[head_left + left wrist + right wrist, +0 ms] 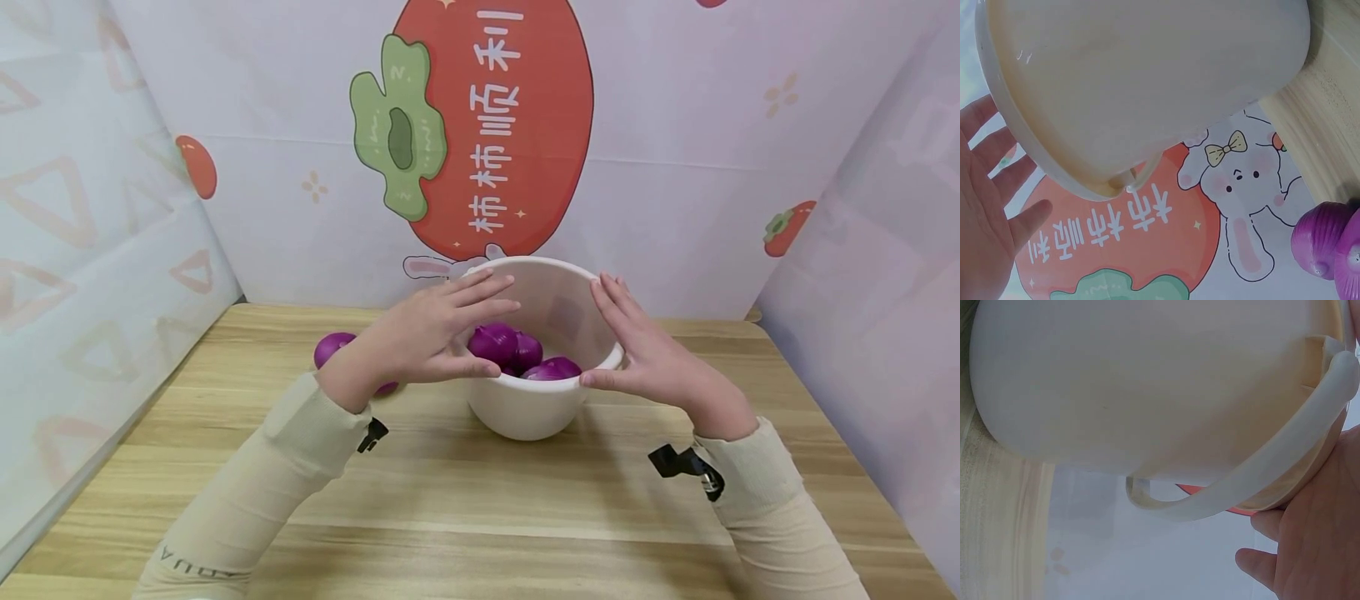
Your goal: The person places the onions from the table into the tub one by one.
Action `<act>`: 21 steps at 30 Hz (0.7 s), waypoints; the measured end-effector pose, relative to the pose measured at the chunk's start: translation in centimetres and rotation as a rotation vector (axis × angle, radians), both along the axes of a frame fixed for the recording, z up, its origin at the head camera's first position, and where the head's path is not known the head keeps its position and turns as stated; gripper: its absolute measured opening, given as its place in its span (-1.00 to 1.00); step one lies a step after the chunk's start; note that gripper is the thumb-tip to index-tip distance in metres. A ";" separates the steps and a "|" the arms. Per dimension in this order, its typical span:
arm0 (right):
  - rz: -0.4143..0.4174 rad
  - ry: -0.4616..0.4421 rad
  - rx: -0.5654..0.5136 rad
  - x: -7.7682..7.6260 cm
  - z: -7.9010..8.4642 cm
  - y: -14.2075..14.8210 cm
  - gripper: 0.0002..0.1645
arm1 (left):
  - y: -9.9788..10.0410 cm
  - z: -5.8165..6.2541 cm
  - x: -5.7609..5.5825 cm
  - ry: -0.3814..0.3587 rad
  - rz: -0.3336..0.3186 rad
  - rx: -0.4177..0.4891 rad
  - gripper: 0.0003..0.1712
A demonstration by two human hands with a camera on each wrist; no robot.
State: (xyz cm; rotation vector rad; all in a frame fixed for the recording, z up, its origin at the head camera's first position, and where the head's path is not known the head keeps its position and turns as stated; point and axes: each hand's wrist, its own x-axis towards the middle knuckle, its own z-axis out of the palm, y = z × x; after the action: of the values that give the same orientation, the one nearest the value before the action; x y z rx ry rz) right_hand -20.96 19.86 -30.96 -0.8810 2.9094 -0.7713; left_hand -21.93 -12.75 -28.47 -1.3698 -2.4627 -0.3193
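A white bucket [525, 412] stands on the table with several purple onions [495, 343] inside. My left hand [423, 329] is at its left rim, fingers fairly straight and the thumb tip close to the front edge. In the left wrist view the fingers [1007, 159] spread beside the rim. My right hand [652, 358] is at the right rim, its fingertips on the edge and the thumb near the front. The right wrist view shows the bucket's curved handle [1254, 478] hanging along its outer side, with the right palm [1319, 531] beside the rim.
More purple onions [332, 347] lie on the wooden table [480, 517] left of the bucket, partly hidden behind the left forearm. A printed cloth wall [675, 192] rises close behind the bucket, with further cloth walls on both sides.
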 end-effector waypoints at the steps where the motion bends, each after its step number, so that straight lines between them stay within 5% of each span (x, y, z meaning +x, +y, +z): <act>1: -0.001 0.000 0.001 0.0 0.0 0.0 0.41 | 0.0 0.0 0.1 0.014 0.012 -0.006 -0.15; 11: -0.006 0.007 0.005 0.1 0.0 -0.1 0.41 | -0.6 -0.1 0.7 0.040 0.200 -0.053 0.09; 21: -0.004 0.004 0.004 0.0 -0.1 0.0 0.41 | -1.2 -0.2 0.9 0.072 0.250 -0.092 0.18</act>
State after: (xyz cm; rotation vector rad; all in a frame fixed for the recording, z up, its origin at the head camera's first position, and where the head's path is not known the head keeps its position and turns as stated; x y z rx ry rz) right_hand -21.01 19.91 -31.02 -0.8771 2.9158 -0.7646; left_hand -21.05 -13.93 -28.63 -1.0692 -2.5780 -0.0982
